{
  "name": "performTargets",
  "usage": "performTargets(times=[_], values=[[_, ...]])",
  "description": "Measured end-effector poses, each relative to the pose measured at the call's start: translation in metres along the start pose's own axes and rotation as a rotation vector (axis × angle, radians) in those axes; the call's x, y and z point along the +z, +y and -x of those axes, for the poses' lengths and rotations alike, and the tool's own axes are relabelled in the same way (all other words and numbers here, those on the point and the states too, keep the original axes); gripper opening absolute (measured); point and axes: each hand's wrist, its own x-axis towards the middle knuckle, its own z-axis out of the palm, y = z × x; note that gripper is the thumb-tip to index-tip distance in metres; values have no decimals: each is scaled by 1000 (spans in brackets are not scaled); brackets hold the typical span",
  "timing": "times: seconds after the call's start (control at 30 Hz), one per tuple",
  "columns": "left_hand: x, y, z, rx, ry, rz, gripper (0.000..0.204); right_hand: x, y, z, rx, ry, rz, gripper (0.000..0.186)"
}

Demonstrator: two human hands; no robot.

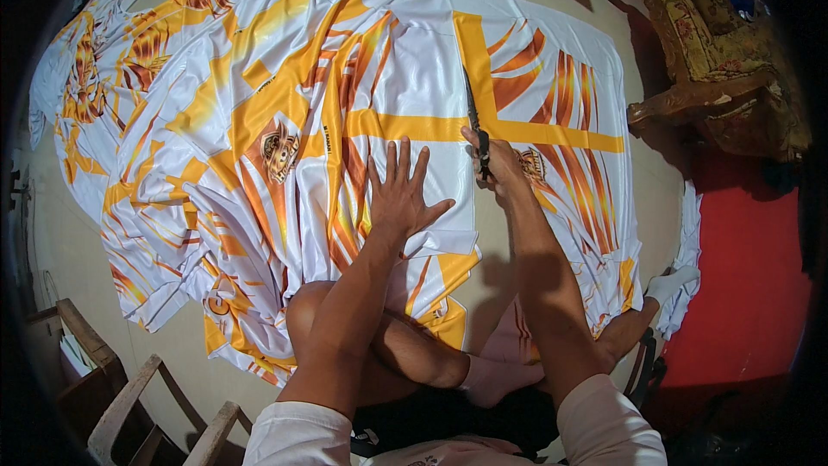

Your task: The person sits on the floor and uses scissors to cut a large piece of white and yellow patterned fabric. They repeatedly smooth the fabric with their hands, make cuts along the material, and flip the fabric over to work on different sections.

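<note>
Spread over the floor lies a large sheet of white fabric [431, 60] printed with orange and brown flame-like shapes and yellow bands. My left hand [401, 188] rests flat on it, fingers spread, left of a long cut edge. Dark-handled scissors [481, 151] are gripped in my right hand [498, 164]. Their blades point away from me, at the top of the cut, beside the upright yellow band. Below the scissors the fabric is parted, and tiled floor shows in the gap. Right of the gap lies the flame-printed panel [573, 173]. How far the blades are apart is hard to see.
Rumpled printed fabric [172, 121] heaps up on the left. A carved wooden chair with patterned upholstery [699, 34] stands at the far right, above a red carpet [742, 250]. Wooden furniture [129, 414] is at the near left. My crossed legs [423, 349] touch the fabric's near edge.
</note>
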Motion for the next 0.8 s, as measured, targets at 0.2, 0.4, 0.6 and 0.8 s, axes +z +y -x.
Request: performTargets(times=[0.2,0.4,0.6,0.8], values=[[-3,-2,1,-5,-14,-18,111,6,-5,1,31,32,65,54],[-3,3,-1,2,-24,2,111,-6,-4,-26,68,-29,40,58],[-2,-1,0,0,-25,7,112,2,-17,-29,50,-12,57,60],[-2,1,-1,-7,-36,-1,112,2,-17,-32,8,19,16,57]])
